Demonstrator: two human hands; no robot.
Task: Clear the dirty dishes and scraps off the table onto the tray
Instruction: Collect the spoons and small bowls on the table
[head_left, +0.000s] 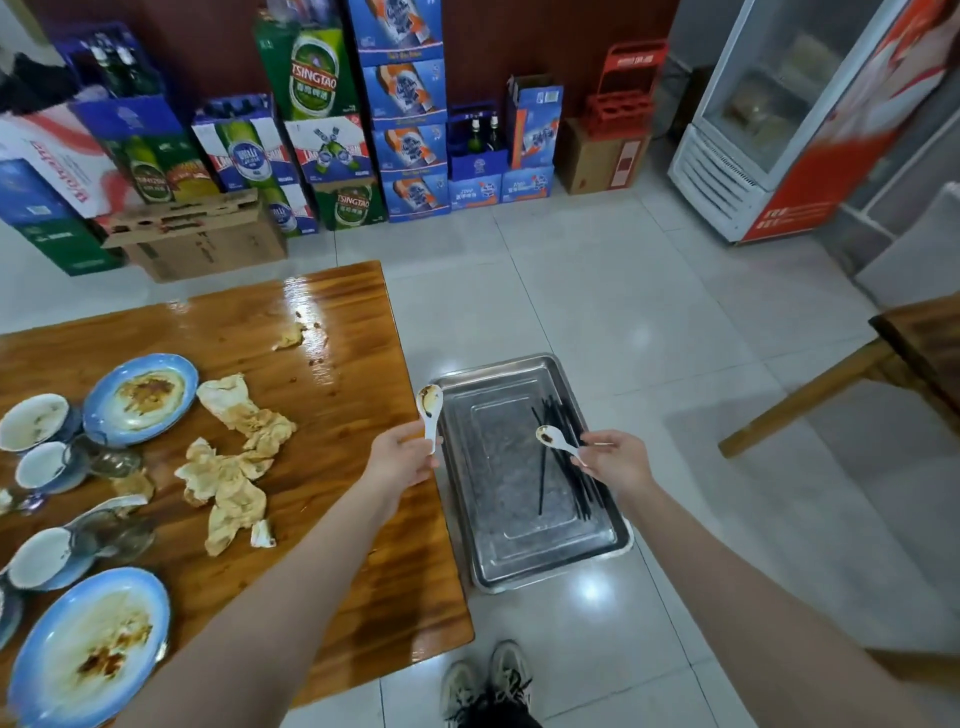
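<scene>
Head view: a spoon is gripped in the left hand, another spoon pinched in the right hand; both should be laid gently in the tray, beside the chopsticks.

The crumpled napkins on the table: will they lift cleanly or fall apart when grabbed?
The napkins look thin, limp and stained, so they are probably floppy and very light. They lie as several separate wads, so one grab likely leaves some behind.
</scene>
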